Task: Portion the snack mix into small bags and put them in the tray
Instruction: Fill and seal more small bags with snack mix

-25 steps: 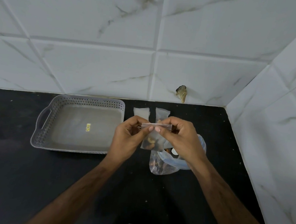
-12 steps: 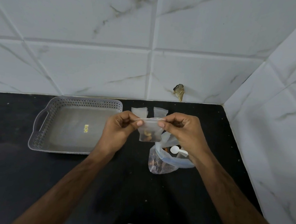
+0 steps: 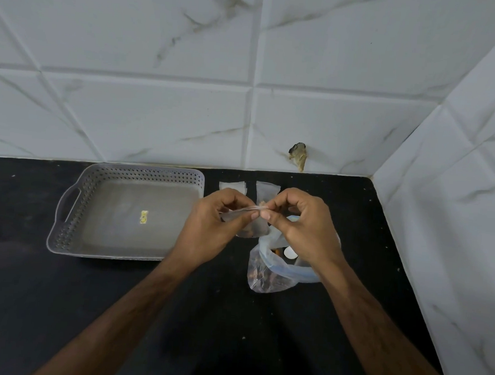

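small bag hanging over the counter, top edge running left-right | left hand and right hand both pinching that edge | tray lying leftward; left grip nearer

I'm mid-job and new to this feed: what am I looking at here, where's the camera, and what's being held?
There is no machine: these are a person's two bare hands, filmed by one camera worn on the head, looking down at a black countertop. The left hand and right hand both pinch the top edge of a small clear plastic bag holding some snack mix. Beneath it sits a larger clear bag of snack mix with a white scoop inside. Left of the hands stands a grey perforated plastic tray, no bags in it yet. Two empty small bags lie by the wall.
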The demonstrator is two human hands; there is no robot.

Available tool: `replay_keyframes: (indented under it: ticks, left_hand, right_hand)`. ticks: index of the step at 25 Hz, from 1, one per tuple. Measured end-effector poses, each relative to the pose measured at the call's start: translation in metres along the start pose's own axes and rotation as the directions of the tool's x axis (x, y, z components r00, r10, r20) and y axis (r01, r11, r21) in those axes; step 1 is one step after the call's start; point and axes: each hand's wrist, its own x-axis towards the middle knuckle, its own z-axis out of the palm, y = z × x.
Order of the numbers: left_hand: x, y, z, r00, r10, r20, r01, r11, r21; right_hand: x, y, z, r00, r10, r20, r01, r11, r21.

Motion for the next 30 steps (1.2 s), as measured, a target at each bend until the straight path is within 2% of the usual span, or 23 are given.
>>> replay_keyframes:
  ticks: [3, 9, 11, 15, 19, 25, 30]
  left_hand:
    - [0.000, 0.001, -0.001, 0.999, 0.041, -0.032, -0.039, 0.997, 0.067]
    - [0.001, 0.008, -0.002, 0.995, -0.007, -0.103, 0.010, 1.000, 0.028]
    - [0.000, 0.011, -0.001, 0.994, 0.038, -0.101, -0.032, 0.998, 0.060]
    - [0.000, 0.010, -0.001, 0.981, 0.170, -0.099, -0.151, 0.974, 0.171]
    - [-0.001, 0.014, 0.004, 0.973, 0.205, -0.110, -0.182, 0.965, 0.190]
    - [0.002, 0.007, -0.004, 0.968, 0.241, -0.069, -0.209, 0.928, 0.308]
    - [-0.004, 0.000, -0.008, 0.968, 0.235, -0.091, -0.198, 0.933, 0.301]
  right_hand:
    - [-0.003, 0.001, 0.000, 1.000, -0.023, -0.010, 0.024, 1.000, 0.020]
    - [-0.004, -0.002, -0.002, 1.000, -0.026, -0.002, 0.026, 0.999, 0.046]
    - [-0.004, -0.002, -0.002, 0.999, -0.036, -0.022, 0.036, 0.999, 0.019]
    - [-0.005, -0.004, 0.000, 0.980, -0.183, -0.078, 0.173, 0.978, -0.114]
    - [-0.005, -0.002, 0.007, 0.939, -0.317, -0.134, 0.278, 0.928, -0.248]
    - [-0.003, 0.000, 0.004, 0.949, -0.289, -0.122, 0.267, 0.948, -0.173]
    - [-0.006, 0.000, 0.010, 0.975, -0.218, -0.051, 0.214, 0.974, -0.078]
